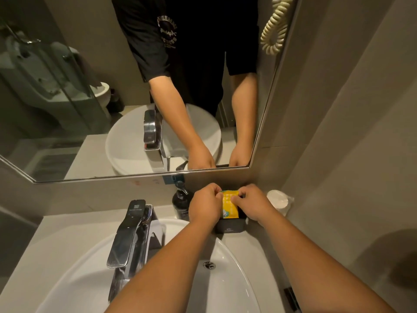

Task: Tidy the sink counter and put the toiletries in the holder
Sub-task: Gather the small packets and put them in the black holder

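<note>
A yellow packet (229, 204) stands upright in the black holder (230, 227) on the counter behind the sink's right side. My left hand (205, 204) pinches the packet's left edge, and my right hand (250, 201) pinches its top right corner. Both hands hide most of the holder's opening, so its other contents cannot be seen.
A black pump bottle (180, 201) stands just left of the holder. White wrapped cups (278, 201) sit to its right against the wall. The chrome faucet (130, 233) rises over the white sink (225, 279). A mirror (90, 109) covers the back wall, with a coiled cord (276, 26) at its right.
</note>
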`<state>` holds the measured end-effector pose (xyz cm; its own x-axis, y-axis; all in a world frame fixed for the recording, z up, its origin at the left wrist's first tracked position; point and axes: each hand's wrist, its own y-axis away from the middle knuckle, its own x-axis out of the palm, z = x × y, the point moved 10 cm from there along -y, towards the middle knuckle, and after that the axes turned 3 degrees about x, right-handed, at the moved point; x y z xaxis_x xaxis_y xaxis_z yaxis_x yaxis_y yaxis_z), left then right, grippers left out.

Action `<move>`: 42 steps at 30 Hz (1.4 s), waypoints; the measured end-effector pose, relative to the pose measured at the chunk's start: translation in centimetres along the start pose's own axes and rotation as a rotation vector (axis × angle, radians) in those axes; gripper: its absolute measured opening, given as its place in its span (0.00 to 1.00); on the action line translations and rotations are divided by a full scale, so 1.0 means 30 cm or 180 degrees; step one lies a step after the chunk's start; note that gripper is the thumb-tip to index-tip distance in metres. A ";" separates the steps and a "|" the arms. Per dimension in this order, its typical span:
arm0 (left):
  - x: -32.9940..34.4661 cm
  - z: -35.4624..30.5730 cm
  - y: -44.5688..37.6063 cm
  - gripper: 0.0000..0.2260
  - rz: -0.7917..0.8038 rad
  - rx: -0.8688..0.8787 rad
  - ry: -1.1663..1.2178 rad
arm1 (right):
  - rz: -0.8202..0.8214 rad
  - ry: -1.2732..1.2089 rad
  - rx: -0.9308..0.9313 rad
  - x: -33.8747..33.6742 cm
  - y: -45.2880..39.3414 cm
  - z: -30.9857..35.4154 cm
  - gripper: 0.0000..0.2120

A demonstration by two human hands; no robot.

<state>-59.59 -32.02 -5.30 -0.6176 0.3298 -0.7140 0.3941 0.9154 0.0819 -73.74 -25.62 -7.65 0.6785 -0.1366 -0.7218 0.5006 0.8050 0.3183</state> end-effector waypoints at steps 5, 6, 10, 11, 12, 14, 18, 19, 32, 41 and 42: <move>0.035 -0.038 0.005 0.08 0.0024 0.0340 -0.0650 | 0.0040 0.0170 0.0051 0.000 -0.008 -0.007 0.18; 0.041 -0.032 0.005 0.09 0.0039 0.0329 -0.0718 | 0.0032 0.0268 0.0059 0.001 -0.011 -0.009 0.19; 0.069 0.005 0.007 0.10 0.0182 0.0316 -0.1022 | 0.0145 0.0948 0.0023 0.026 -0.015 0.006 0.11; 0.075 0.009 0.007 0.10 0.0209 0.0336 -0.1087 | 0.0201 0.1218 0.0005 0.037 -0.014 0.011 0.11; 0.080 0.016 0.006 0.09 0.0226 0.0322 -0.1104 | 0.0251 0.1492 -0.0011 0.049 -0.014 0.010 0.12; 0.083 0.029 0.000 0.07 0.0281 0.0190 -0.1070 | 0.0253 0.1865 -0.0033 0.062 -0.012 0.011 0.14; 0.090 0.020 -0.002 0.07 0.0461 0.0127 -0.1385 | 0.0001 0.2128 0.0009 0.058 -0.010 0.016 0.13; 0.090 0.014 0.001 0.08 0.0498 0.0125 -0.1446 | -0.0070 0.2141 0.0023 0.057 -0.009 0.019 0.13; 0.103 0.032 -0.010 0.14 0.0445 0.0193 -0.1228 | -0.0316 0.2143 -0.0181 0.046 0.003 0.046 0.14; 0.095 0.026 0.004 0.16 0.0461 0.0268 -0.1216 | -0.0615 0.1255 -0.0339 -0.009 0.028 0.043 0.15; 0.091 0.026 0.008 0.17 0.0451 0.0274 -0.1204 | -0.0681 0.1168 -0.0378 -0.016 0.034 0.041 0.16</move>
<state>-60.67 -31.08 -7.78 -0.2657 0.3285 -0.9064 0.5227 0.8391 0.1508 -72.90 -25.46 -6.21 0.3196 -0.1107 -0.9411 0.5294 0.8446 0.0804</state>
